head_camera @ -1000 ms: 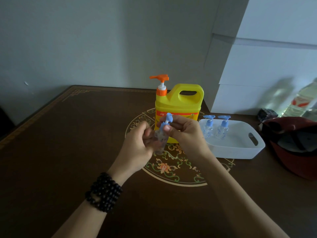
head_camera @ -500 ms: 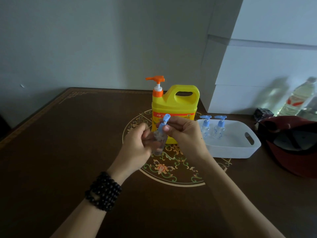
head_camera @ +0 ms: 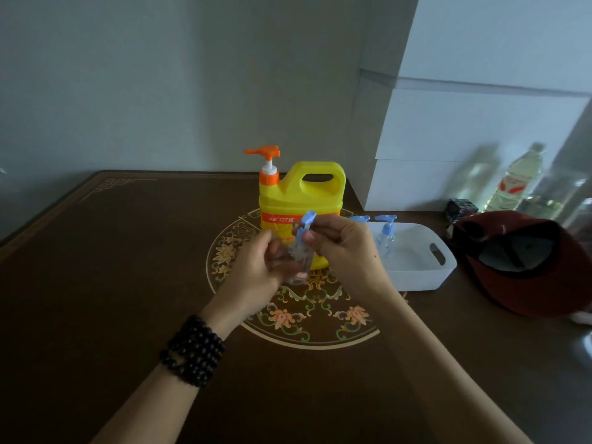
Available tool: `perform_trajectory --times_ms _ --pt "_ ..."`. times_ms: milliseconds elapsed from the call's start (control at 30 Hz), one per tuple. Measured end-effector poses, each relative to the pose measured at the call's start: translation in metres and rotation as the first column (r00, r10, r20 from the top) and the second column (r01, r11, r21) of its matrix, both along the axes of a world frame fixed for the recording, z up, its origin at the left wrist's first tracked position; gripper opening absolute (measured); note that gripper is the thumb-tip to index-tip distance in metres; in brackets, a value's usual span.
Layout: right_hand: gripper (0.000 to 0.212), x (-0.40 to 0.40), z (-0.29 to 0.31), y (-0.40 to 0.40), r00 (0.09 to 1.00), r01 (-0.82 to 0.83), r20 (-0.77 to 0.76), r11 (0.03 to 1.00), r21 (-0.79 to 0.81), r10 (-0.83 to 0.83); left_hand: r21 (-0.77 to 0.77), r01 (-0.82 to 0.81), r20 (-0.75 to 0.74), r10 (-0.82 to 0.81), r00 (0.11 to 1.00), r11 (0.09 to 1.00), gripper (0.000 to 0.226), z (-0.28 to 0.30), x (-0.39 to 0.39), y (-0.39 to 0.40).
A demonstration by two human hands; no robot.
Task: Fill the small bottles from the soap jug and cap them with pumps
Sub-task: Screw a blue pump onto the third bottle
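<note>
A yellow soap jug (head_camera: 301,200) with an orange pump stands upright at the table's middle. In front of it my left hand (head_camera: 253,277) grips a small clear bottle (head_camera: 299,267), held just above the table. My right hand (head_camera: 346,251) pinches the blue pump cap (head_camera: 306,227) sitting on that bottle's neck. Two more small bottles with blue pumps (head_camera: 386,230) stand in a white tray (head_camera: 416,277) to the right, one partly hidden behind my right hand.
A dark red cap (head_camera: 519,264) lies at the right beside the tray. Behind it are a small dark cube (head_camera: 461,209) and a clear plastic bottle (head_camera: 515,181). White boxes stand at the back right. A bead bracelet (head_camera: 192,350) wraps my left wrist.
Both hands keep hold of the small bottle and its blue pump cap. My right fingers have shifted slightly on the cap; the view has drifted a little.
</note>
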State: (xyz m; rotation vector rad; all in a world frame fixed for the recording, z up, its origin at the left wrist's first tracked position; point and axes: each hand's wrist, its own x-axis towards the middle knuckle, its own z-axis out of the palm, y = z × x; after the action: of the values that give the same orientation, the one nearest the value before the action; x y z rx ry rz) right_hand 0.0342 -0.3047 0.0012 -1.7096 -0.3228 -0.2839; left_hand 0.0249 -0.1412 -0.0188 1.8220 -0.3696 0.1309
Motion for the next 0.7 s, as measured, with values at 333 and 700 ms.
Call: perform_trajectory --times_ms 333,700 --pt "0.03 -0.006 0.064 -0.066 0.988 0.144 0.013 0.908 -0.393 -0.151 -0.142 0.325 -0.018 -0.331 0.944 0.935 0.032 0.018 0.03 -0.055" --pt "0.018 0.024 0.026 -0.145 0.779 0.564 0.086 0.635 -0.528 -0.621 -0.141 0.308 0.048 -0.304 0.952 0.941 0.02 0.035 0.045 -0.092"
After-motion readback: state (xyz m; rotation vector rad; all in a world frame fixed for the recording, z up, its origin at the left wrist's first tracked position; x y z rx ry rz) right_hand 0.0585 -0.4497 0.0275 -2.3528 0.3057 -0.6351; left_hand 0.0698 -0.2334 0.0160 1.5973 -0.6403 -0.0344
